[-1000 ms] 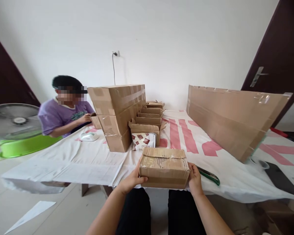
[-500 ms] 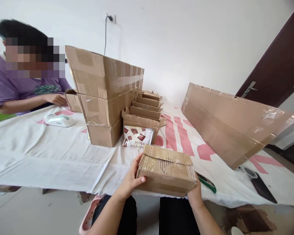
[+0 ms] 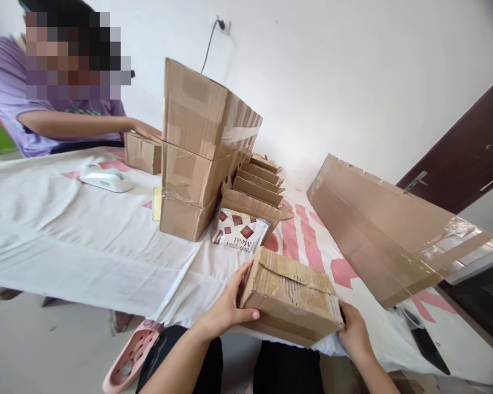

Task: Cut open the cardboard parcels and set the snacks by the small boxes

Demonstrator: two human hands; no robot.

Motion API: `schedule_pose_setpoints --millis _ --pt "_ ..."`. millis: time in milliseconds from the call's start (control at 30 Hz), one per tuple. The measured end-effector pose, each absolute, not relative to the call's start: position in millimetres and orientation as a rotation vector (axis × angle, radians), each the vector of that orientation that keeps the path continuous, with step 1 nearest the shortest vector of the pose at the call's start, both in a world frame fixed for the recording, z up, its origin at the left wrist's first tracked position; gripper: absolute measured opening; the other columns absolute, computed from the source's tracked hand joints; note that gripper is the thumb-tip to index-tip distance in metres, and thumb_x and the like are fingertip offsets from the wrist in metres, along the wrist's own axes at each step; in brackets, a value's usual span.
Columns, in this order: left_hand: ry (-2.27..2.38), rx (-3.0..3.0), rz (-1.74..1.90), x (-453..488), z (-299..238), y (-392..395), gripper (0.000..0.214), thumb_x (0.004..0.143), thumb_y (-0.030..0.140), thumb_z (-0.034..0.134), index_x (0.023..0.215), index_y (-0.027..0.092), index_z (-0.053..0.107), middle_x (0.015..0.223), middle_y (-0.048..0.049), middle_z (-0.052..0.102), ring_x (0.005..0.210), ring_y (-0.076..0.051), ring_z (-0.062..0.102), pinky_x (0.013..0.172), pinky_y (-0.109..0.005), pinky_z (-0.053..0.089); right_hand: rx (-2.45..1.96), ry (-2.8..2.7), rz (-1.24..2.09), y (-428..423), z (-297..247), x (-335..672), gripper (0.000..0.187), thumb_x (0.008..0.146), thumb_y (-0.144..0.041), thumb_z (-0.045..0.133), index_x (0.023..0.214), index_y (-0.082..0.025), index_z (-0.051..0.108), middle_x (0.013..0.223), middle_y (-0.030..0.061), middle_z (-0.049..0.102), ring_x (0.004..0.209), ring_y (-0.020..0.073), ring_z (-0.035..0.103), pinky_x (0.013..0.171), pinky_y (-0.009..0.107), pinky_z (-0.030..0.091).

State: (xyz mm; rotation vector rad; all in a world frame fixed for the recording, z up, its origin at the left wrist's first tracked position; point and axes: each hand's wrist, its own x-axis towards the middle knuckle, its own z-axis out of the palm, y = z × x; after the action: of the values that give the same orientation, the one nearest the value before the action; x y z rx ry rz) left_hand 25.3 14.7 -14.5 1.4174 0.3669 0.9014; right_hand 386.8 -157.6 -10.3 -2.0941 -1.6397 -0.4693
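White wall (image 3: 332, 71) rises behind a table draped in wrinkled white cloth (image 3: 107, 241) with pink bands, on which a tall stack of taped brown cardboard boxes (image 3: 193, 164) stands. Nearer the person than the stack, and to its right, a small taped brown cardboard carton (image 3: 287, 320) with a ridged, frayed top is held at the near edge; whether its underside rests there cannot be told. The left hand (image 3: 232, 306) grips its left end, thumb along the front; the right hand (image 3: 355, 331) cups the other end, fingertips mostly hidden. Just right of the stack lies a cream packet printed with dark red squares (image 3: 240, 230). If either grip loosens, the carton could tip off the edge; pressure might tear its frayed top further, and swinging it towards the stack could knock the packet.
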Motion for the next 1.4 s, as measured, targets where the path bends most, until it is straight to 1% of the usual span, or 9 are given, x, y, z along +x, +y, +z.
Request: schedule_pose_setpoints --millis 167,267,367,500,733,933,1067,1200,1400 --pt "0.391 1.465 0.931 24.4 -17.4 14.3 0.11 0.059 0.051 0.082 0.15 0.025 0.024 0.152 -0.014 0.033 0.138 -0.038 0.033 0.113 -0.055 0.028 -1.867 -1.641 -0.736 -137.2 79.7 368.9 0.031 0.09 -0.037 0.049 0.112 -0.018 0.06 0.104 0.0115 0.066 0.097 0.0273 0.063 0.084 0.043 0.052" --pt "0.401 1.51 0.967 24.9 -19.1 13.4 0.112 0.059 0.052 0.082 0.15 0.024 0.024 0.154 -0.0144 0.029 0.14 -0.038 0.03 0.114 -0.055 0.026 -1.658 -1.835 -0.84 -124.5 136.0 326.5 0.027 0.092 -0.028 0.051 0.116 -0.022 0.059 0.109 0.0096 0.063 0.101 0.0243 0.06 0.089 0.04 0.048" --pt "0.394 1.534 0.992 25.8 -18.3 12.3 0.112 0.059 0.053 0.081 0.149 0.023 0.024 0.154 -0.0148 0.027 0.14 -0.038 0.029 0.115 -0.054 0.024 -1.459 -2.141 -0.933 -114.3 165.7 272.2 0.03 0.092 -0.016 0.052 0.119 -0.026 0.061 0.105 0.0066 0.064 0.095 0.0212 0.059 0.087 0.038 0.044" --pt "0.408 1.538 1.016 26.3 -16.2 11.6 0.109 0.059 0.05 0.082 0.148 0.023 0.027 0.152 -0.0157 0.03 0.137 -0.039 0.034 0.113 -0.055 0.027 -1.368 -2.354 -0.997 -101.2 171.1 221.2 0.039 0.091 -0.004 0.045 0.116 -0.025 0.065 0.1 0.0053 0.065 0.092 0.0187 0.057 0.084 0.035 0.039" --pt "0.43 1.556 1.044 26.1 -19.5 12.3 0.104 0.059 0.048 0.082 0.146 0.024 0.03 0.148 -0.0152 0.035 0.133 -0.039 0.039 0.11 -0.055 0.032 -1.333 -2.464 -1.273 -99.4 175.1 219.6 0.033 0.09 -0.003 0.044 0.105 -0.022 0.067 0.091 0.006 0.065 0.087 0.0184 0.055 0.082 0.036 0.035" --pt "0.45 1.595 1.065 26.9 -21.2 13.4 0.103 0.06 0.044 0.082 0.146 0.023 0.03 0.147 -0.0152 0.037 0.133 -0.038 0.038 0.111 -0.056 0.03 -1.412 -2.494 -1.268 -126.5 174.4 245.3 0.032 0.091 -0.003 0.042 0.105 -0.019 0.067 0.092 0.0077 0.065 0.088 0.0194 0.055 0.082 0.037 0.035" --pt "0.476 1.592 1.062 26.9 -18.6 12.8 0.102 0.059 0.045 0.082 0.145 0.023 0.032 0.147 -0.015 0.038 0.132 -0.038 0.04 0.111 -0.055 0.03 -1.514 -2.455 -1.252 -143.5 168.5 267.3 0.038 0.091 -0.002 0.038 0.107 -0.021 0.067 0.096 0.0075 0.065 0.089 0.019 0.055 0.085 0.038 0.035" --pt "0.467 1.579 1.029 26.0 -16.7 11.8 0.1 0.063 0.046 0.08 0.146 0.023 0.029 0.147 -0.0155 0.037 0.132 -0.038 0.04 0.109 -0.055 0.032 -1.605 -2.398 -1.265 -156.7 165.0 288.3 0.04 0.092 -0.002 0.038 0.109 -0.023 0.067 0.099 0.0077 0.065 0.092 0.0191 0.055 0.086 0.038 0.034" --pt "0.486 1.619 1.015 26.9 -17.9 12.8 0.102 0.064 0.051 0.077 0.147 0.023 0.024 0.148 -0.0162 0.033 0.134 -0.039 0.036 0.111 -0.057 0.028 -1.633 -2.316 -1.25 -168.0 163.3 300.9 0.043 0.088 0.002 0.039 0.109 -0.023 0.068 0.098 0.0074 0.065 0.092 0.0188 0.056 0.084 0.037 0.034"
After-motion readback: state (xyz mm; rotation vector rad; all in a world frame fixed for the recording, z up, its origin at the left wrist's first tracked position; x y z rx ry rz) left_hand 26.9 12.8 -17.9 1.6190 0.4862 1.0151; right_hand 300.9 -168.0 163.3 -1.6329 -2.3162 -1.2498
